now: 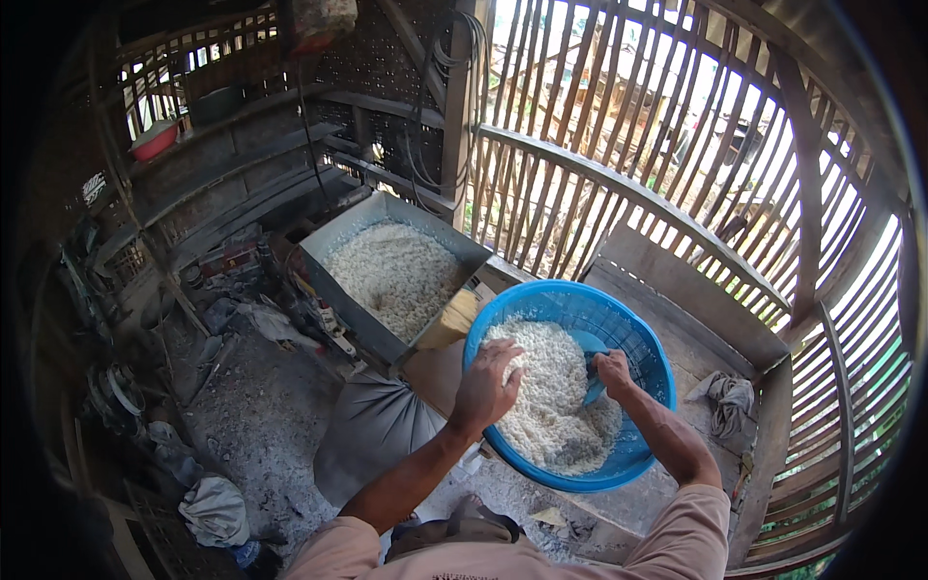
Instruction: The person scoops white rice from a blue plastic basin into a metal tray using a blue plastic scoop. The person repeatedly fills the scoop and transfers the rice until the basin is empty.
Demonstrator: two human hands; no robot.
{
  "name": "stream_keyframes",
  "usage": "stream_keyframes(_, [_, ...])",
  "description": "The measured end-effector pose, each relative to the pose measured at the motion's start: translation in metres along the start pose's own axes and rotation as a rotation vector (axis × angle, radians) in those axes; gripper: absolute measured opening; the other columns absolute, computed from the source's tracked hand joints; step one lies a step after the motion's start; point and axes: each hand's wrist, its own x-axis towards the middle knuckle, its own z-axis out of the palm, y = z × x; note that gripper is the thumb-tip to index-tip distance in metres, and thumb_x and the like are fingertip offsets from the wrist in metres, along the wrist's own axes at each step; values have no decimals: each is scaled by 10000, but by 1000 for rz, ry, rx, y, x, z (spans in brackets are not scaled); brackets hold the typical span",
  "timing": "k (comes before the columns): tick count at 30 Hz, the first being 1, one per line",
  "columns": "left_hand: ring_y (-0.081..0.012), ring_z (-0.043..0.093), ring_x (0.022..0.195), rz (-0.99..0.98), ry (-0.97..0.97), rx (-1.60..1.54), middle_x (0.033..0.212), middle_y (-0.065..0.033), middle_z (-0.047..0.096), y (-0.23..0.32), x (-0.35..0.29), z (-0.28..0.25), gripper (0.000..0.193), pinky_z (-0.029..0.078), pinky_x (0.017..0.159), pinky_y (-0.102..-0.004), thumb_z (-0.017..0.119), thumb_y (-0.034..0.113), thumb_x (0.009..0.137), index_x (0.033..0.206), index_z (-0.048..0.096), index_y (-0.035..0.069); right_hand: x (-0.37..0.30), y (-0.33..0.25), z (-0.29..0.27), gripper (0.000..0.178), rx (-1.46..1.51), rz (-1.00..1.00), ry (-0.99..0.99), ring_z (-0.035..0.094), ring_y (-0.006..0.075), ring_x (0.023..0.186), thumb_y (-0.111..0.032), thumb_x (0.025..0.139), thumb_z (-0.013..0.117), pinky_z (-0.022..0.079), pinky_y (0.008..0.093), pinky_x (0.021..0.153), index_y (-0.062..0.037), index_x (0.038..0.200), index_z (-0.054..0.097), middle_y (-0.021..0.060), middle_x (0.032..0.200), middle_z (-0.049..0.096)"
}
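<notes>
A round blue plastic basket [657,372] holds a heap of white, crumbly material [541,387]. My right hand [611,371] is closed around a blue plastic scoop [590,344], which is partly sunk in the heap on the basket's right side. Over the left part of the basket, my left hand [489,383] has its fingers stretched out at the edge of the white material. Whether its fingertips touch the material I cannot tell.
A metal hopper [333,280] with similar white material stands beyond the basket to the left. Below it slumps a grey sack [372,435]. A crumpled cloth [727,401] lies on the boards at right. Wooden slat walls [657,87] enclose the far side.
</notes>
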Motion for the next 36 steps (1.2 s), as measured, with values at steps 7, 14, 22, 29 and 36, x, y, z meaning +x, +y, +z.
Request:
stream_keyframes(7, [-377, 478, 1402, -166, 25, -26, 1439, -196, 580, -7, 7, -16, 447, 375, 1181, -455, 691, 146, 931, 1354, 621, 21, -55, -72, -36, 232, 55, 147, 73, 610, 267, 689, -173, 833, 693, 502, 475, 583, 45, 907, 664, 119, 825, 615])
stream_keyframes(14, [-279, 564, 1300, -585, 518, -373, 1414, -257, 554, 6, -39, 11, 608, 442, 1088, -374, 645, 13, 802, 1392, 540, -90, -74, -73, -39, 155, 498, 340, 116, 671, 259, 744, -65, 845, 668, 558, 435, 612, 26, 960, 619, 121, 878, 633])
stream_keyframes(22, [-145, 566, 810, -763, 428, -806, 936, -49, 652, 3, -42, 10, 454, 481, 802, -293, 559, -32, 703, 1147, 654, -29, -35, -98, -30, 185, 694, 304, -8, 676, 286, 699, -5, 859, 623, 601, 434, 606, 58, 1019, 555, 135, 897, 629])
stream_keyframes(29, [-213, 655, 1025, -682, 227, -942, 1165, -130, 695, -47, -9, -23, 624, 497, 948, -319, 599, -17, 742, 1363, 595, -83, -21, -232, 17, 169, 611, 43, -102, 649, 239, 636, -23, 886, 585, 570, 396, 563, 50, 1037, 576, 114, 861, 613])
stream_keyframes(36, [-419, 424, 1452, -364, 107, -195, 1602, -304, 365, -31, -4, -42, 609, 372, 1179, -422, 592, 95, 917, 1483, 468, -93, -2, -360, 108, 304, 545, -469, -56, 544, 169, 692, -64, 878, 568, 473, 332, 673, 38, 1134, 696, 39, 792, 594])
